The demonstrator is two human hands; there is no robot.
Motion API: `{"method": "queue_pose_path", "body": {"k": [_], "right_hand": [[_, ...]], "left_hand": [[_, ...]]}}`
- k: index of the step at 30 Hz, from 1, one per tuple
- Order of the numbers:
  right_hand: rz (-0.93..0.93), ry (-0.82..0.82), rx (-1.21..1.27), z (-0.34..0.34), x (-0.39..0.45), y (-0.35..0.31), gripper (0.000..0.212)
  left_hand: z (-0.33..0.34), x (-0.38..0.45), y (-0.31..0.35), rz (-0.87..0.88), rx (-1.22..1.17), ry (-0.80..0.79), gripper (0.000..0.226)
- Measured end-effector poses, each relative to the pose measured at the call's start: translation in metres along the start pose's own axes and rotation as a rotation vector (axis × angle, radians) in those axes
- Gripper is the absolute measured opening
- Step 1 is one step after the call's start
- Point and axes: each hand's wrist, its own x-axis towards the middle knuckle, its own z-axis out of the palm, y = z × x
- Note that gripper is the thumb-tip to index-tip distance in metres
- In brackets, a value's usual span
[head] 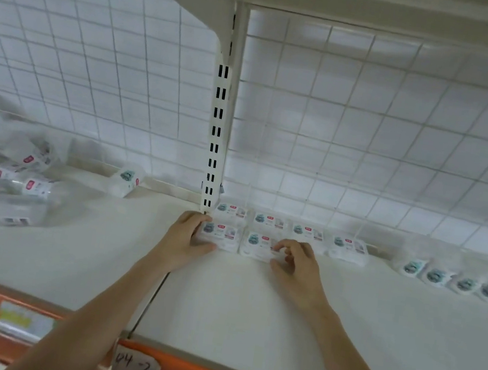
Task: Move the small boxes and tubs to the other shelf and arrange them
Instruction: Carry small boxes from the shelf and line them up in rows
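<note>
On the right shelf (pixel 344 308), a left hand (pixel 186 238) grips one small box (pixel 219 235) beside the slotted upright (pixel 216 137) while the right hand (pixel 296 262) pinches its neighbouring box (pixel 257 244), fronting a back row (pixel 290 227).

Boxes (pixel 264 231) lined along right shelf (pixel 344 308) rear; tubs (pixel 10 186) heaped left.

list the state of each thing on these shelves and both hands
left hand: fingers curled round the front-left box, lying flat
right hand: fingers curled at the front-right box, flat beside the first
back row of boxes: flat, lined up along the wire grid
tubs: in a row at right
loose packs: jumbled heap on the left shelf
lone pack: tilted, apart from the heap
</note>
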Motion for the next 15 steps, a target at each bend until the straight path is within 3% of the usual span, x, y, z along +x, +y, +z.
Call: {"method": "queue_pose_path", "body": {"k": [6, 15], "right_hand": [[-0.013, 0.02, -0.009, 0.0024, 0.0004, 0.0012, 0.023], [-0.033, 0.052, -0.156, 0.007, 0.0006, 0.0, 0.024]], "left_hand": [[0.0071, 0.0056, -0.0067, -0.002, 0.029, 0.064, 0.057], [0.0031, 0.0041, -0.0052, -0.034, -0.085, 0.052, 0.06]]}}
